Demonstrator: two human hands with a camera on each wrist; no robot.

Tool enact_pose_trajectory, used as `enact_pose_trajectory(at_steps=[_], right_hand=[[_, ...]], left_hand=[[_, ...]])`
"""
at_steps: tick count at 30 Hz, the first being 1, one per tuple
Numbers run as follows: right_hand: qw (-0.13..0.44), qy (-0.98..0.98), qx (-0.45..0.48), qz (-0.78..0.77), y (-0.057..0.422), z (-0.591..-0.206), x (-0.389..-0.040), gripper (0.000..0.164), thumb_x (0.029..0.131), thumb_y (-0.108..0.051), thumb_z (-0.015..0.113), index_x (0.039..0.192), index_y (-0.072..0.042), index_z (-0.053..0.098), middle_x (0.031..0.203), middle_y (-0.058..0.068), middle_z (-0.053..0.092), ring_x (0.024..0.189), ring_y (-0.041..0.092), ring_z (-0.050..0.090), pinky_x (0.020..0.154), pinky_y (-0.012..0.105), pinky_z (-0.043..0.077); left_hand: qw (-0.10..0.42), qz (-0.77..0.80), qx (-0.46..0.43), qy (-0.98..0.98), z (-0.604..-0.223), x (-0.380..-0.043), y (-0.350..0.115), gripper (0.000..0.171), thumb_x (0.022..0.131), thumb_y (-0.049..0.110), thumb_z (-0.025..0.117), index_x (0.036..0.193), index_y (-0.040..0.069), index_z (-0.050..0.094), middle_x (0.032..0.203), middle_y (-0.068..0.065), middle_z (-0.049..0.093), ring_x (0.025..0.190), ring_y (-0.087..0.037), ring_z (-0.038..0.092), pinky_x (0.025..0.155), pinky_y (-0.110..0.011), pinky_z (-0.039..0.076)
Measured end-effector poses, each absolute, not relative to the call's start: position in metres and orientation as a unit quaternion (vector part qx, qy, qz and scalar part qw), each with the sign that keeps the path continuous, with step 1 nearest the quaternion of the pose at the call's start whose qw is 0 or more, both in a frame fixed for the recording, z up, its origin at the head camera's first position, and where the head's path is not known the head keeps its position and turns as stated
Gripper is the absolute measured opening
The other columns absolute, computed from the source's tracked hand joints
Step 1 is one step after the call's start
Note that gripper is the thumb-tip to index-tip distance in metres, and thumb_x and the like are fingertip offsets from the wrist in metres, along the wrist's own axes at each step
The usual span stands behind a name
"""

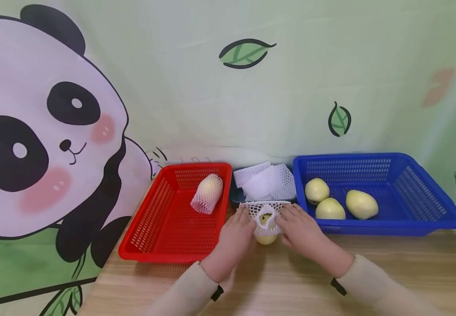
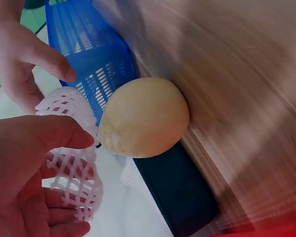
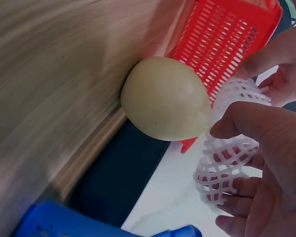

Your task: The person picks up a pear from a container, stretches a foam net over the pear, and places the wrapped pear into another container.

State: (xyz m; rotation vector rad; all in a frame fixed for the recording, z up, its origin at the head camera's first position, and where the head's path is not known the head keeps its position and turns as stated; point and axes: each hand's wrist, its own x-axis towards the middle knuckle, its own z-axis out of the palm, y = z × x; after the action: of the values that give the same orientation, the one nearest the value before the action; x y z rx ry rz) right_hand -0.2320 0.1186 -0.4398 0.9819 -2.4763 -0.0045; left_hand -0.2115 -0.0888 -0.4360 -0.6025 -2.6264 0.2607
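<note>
A white foam fruit net (image 1: 270,228) is stretched between both hands at the top of a pale yellow pear (image 1: 266,239), whose stem end shows through the net's opening. My left hand (image 1: 235,232) grips one side of the net, thumb inside and fingers behind the mesh. On the opposite side, my right hand (image 1: 304,229) holds the net the same way. The wrist views show most of the pear (image 2: 145,118) bare below the mesh, close over the wooden table (image 1: 267,281).
A red basket (image 1: 160,259) at left holds one netted pear (image 1: 210,186). Several bare pears, including one at the right (image 1: 362,205), lie in a blue basket (image 1: 370,226). Between the baskets, a dark container (image 1: 235,195) holds more foam nets (image 1: 265,181). A panda-printed cloth (image 1: 172,87) hangs behind.
</note>
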Motion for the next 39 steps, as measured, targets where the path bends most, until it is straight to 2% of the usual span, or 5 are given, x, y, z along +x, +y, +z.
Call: enact_pose_trajectory(at_steps=[8, 25, 29, 32, 39], right_hand=[[0.184, -0.919, 0.336, 0.094, 0.107, -0.457, -0.241, 0.031, 0.071, -0.003, 0.078, 0.094, -0.003, 0.057, 0.109, 0.021, 0.065, 0.115, 0.041, 0.065, 0.086, 0.051, 0.059], [0.073, -0.905, 0.37, 0.196, 0.123, -0.479, -0.26, 0.015, 0.075, -0.006, 0.072, 0.083, -0.009, 0.06, 0.12, 0.02, 0.069, 0.108, 0.032, 0.067, 0.09, 0.04, 0.057], [0.01, -0.892, 0.353, 0.284, 0.125, -0.477, -0.267, 0.011, 0.091, -0.01, 0.058, 0.079, -0.012, 0.058, 0.104, 0.011, 0.069, 0.089, 0.017, 0.059, 0.079, 0.032, 0.051], [-0.008, -0.885, 0.334, 0.324, 0.125, -0.477, -0.27, 0.019, 0.097, -0.011, 0.051, 0.081, -0.011, 0.06, 0.095, 0.007, 0.068, 0.084, 0.012, 0.056, 0.077, 0.03, 0.051], [0.028, -0.881, 0.348, 0.32, 0.124, -0.483, -0.268, 0.015, 0.084, -0.007, 0.066, 0.073, -0.01, 0.056, 0.073, -0.002, 0.06, 0.069, 0.006, 0.05, 0.063, 0.023, 0.044]], left_hand=[[0.148, 0.051, -0.172, -0.973, -0.44, -0.223, -0.079, 0.022, 0.084, 0.031, 0.079, 0.093, 0.011, 0.074, 0.128, -0.015, 0.07, 0.128, -0.029, 0.064, 0.101, -0.036, 0.058], [0.067, -0.216, -0.117, -0.967, -0.473, -0.224, -0.079, 0.052, 0.086, 0.044, 0.076, 0.112, -0.001, 0.074, 0.133, -0.018, 0.069, 0.101, -0.03, 0.073, 0.079, -0.039, 0.062], [0.057, -0.317, -0.098, -0.942, -0.478, -0.23, -0.083, 0.028, 0.089, 0.027, 0.066, 0.084, 0.001, 0.073, 0.098, -0.015, 0.075, 0.064, -0.018, 0.057, 0.053, -0.026, 0.045], [0.058, -0.349, -0.077, -0.932, -0.483, -0.231, -0.085, 0.023, 0.086, 0.016, 0.061, 0.064, 0.009, 0.059, 0.063, -0.004, 0.054, 0.055, -0.012, 0.038, 0.048, -0.021, 0.03], [0.087, -0.362, -0.068, -0.925, -0.49, -0.228, -0.086, 0.028, 0.083, 0.009, 0.061, 0.055, 0.006, 0.06, 0.053, 0.002, 0.046, 0.052, -0.009, 0.035, 0.045, -0.019, 0.028]])
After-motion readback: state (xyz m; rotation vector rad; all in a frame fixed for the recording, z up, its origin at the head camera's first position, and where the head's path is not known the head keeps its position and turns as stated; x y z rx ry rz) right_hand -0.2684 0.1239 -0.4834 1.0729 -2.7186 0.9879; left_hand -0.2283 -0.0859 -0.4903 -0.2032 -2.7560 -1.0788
